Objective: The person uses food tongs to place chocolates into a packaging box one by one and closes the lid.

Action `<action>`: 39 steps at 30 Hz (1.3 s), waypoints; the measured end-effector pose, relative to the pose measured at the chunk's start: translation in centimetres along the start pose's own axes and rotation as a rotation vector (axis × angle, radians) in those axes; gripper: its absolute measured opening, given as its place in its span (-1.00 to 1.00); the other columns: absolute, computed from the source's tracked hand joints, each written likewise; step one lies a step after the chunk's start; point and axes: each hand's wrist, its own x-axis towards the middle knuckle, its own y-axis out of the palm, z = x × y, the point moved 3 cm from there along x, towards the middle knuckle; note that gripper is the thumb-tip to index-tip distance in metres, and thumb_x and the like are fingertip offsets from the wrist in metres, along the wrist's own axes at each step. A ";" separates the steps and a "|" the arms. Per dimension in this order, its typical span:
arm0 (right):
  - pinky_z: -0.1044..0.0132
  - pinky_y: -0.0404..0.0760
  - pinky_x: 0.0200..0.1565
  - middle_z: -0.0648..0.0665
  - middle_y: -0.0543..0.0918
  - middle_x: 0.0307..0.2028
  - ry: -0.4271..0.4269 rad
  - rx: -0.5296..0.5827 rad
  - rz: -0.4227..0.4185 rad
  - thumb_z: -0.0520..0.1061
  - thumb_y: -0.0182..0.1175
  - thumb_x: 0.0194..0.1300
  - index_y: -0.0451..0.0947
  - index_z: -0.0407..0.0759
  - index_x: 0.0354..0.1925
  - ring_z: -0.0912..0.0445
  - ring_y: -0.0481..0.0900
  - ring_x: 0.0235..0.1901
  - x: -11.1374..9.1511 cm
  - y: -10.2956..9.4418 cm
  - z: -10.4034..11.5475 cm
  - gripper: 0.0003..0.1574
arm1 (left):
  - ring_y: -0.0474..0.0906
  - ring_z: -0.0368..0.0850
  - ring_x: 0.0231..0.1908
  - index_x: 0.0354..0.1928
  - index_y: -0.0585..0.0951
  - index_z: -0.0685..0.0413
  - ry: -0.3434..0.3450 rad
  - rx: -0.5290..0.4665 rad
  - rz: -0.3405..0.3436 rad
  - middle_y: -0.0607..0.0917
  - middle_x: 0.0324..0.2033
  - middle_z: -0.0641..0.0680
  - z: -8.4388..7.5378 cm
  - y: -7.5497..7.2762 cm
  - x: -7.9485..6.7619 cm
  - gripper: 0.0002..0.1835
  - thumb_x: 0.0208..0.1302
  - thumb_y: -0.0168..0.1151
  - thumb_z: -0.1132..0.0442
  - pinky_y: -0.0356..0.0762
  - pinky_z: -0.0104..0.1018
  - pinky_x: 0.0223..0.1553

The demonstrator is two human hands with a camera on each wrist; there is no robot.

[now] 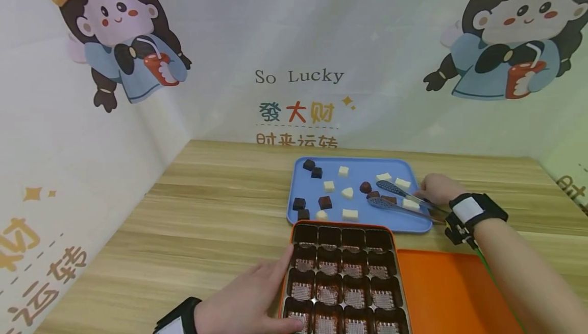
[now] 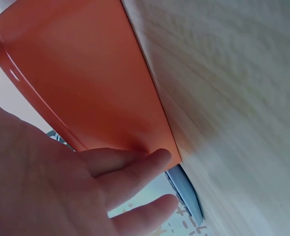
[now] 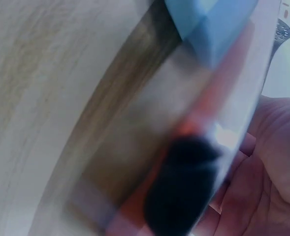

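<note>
My left hand (image 1: 250,295) rests against the left side of an orange box (image 2: 85,83), fingers fairly straight on its outer wall and thumb over the rim. A dark brown compartment insert (image 1: 342,283) lines the box; its visible compartments hold nothing. My right hand (image 1: 438,188) grips metal tongs (image 1: 404,209), which show as a blurred shiny strip in the right wrist view. Their perforated tips stand apart over the right part of a blue tray (image 1: 312,183), near a round brown chocolate (image 1: 365,187) and a white chocolate piece (image 1: 402,183).
An orange lid-like panel (image 1: 447,288) lies right of the box. Dark chocolate pieces (image 1: 325,202) and white ones (image 1: 347,193) are scattered over the tray, which sits just behind the box. Wooden tabletop (image 1: 206,211) extends to the left. A printed cloth (image 1: 220,27) hangs behind.
</note>
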 end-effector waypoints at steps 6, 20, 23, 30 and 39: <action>0.38 0.11 -0.58 0.09 0.15 -0.77 -0.007 0.012 0.005 -0.08 0.07 0.24 0.19 -0.06 -0.80 0.22 0.16 -0.73 -0.2 0.1 -0.1 -0.48 | 0.26 0.09 0.17 0.38 -0.38 -0.02 0.002 0.029 0.013 0.30 0.22 0.19 -0.2 0.0 0.0 0.14 0.02 -0.10 -0.50 0.18 -0.03 0.15; 0.35 0.12 -0.59 0.09 0.17 -0.78 -0.064 0.058 -0.013 -0.07 0.08 0.25 0.24 -0.07 -0.79 0.21 0.14 -0.73 -0.8 0.2 0.1 -0.50 | 0.33 0.04 0.12 0.40 -0.32 -0.01 0.017 0.070 0.029 0.35 0.20 0.14 -0.2 -0.4 0.0 0.11 0.03 -0.12 -0.50 0.24 -0.04 0.10; 0.33 0.13 -0.58 0.08 0.17 -0.77 -0.051 0.045 -0.017 -0.03 0.03 0.29 0.25 -0.07 -0.77 0.19 0.15 -0.73 -1.2 0.1 0.2 -0.50 | 0.47 -0.08 -0.07 0.41 -0.16 -0.05 0.023 0.040 0.019 0.53 0.00 0.04 0.2 -1.4 0.4 0.04 0.05 -0.10 -0.48 0.38 -0.13 -0.03; 0.29 0.13 -0.57 0.01 0.19 -0.73 -0.031 -0.041 -0.127 0.06 0.00 0.31 0.29 -0.09 -0.66 0.13 0.20 -0.69 -2.7 -1.0 1.2 -0.55 | 0.48 -0.19 -0.15 0.23 0.35 -0.12 -0.059 -0.125 -0.171 0.58 -0.12 -0.05 4.2 -5.3 5.5 -0.29 0.12 -0.02 -0.36 0.43 -0.25 -0.20; 0.29 0.20 -0.58 0.06 0.28 -0.69 -0.123 -0.136 -0.273 0.04 0.09 0.25 0.37 -0.06 -0.53 0.18 0.23 -0.66 -5.0 -2.3 3.0 -0.70 | 0.42 -0.18 -0.55 -0.19 0.52 0.02 -0.254 0.017 -0.219 0.54 -0.53 -0.04 10.2 -7.6 14.7 -0.59 0.21 0.05 -0.18 0.35 -0.32 -0.54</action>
